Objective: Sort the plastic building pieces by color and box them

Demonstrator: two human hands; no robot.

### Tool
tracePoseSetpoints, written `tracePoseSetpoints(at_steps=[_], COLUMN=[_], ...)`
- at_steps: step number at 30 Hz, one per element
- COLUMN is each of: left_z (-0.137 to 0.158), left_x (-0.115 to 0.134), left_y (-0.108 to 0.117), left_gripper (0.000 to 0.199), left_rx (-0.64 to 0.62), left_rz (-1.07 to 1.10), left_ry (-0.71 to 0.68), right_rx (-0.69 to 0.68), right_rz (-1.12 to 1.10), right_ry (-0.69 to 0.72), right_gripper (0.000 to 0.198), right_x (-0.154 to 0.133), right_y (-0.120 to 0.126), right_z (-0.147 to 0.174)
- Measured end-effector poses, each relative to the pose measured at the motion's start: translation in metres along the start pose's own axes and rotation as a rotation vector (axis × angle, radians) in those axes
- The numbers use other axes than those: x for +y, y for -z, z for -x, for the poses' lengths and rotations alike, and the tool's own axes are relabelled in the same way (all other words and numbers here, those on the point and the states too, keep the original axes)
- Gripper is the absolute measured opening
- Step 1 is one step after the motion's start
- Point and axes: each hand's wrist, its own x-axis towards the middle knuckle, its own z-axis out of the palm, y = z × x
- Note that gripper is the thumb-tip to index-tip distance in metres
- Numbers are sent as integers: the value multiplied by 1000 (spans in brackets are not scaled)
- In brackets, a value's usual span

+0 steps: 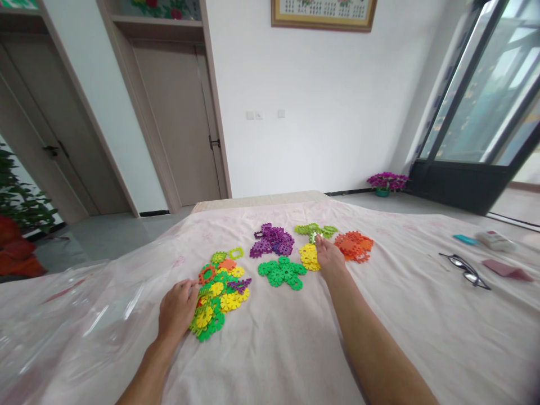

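Note:
At the left edge of a mixed pile of plastic snowflake building pieces (230, 302), my left hand (178, 306) lies with its fingers against the pieces, loosely bent and holding nothing I can see. My right hand (329, 256) reaches past a yellow pile (309, 257) and pinches a pale green snowflake piece (314, 237) at its fingertips. Just beyond is a light green pile (327, 230). An orange pile (355, 246) is right of this hand. A purple pile (273, 241) and a green pile (282, 273) sit between my hands.
A pale cloth (270, 349) covers the table. Clear plastic sheeting (93, 326) lies at the left. On the right are eyeglasses (466, 271), a pink case or cloth (506, 269), a blue item (466, 239) and a white packet (494, 241).

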Motion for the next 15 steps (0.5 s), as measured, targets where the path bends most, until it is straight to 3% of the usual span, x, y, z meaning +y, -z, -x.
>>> tracePoseSetpoints(at_steps=[4, 7, 11, 15], left_z=[0, 0, 1, 1], left_x=[1, 2, 3, 4], left_y=[1, 3, 5, 5], left_gripper=[42, 41, 40, 40], left_rx=[-8, -7, -3, -2], left_rz=[0, 2, 2, 1], left_ry=[-8, -16, -2, -4], right_rx=[-162, -345, -676, -1072], right_rz=[92, 273, 713, 1146], right_ry=[-170, -205, -6, 380], right_gripper=[19, 24, 30, 36], right_x=[17, 38, 69, 91], right_y=[-5, -12, -18, -16], right_z=[18, 44, 81, 117])
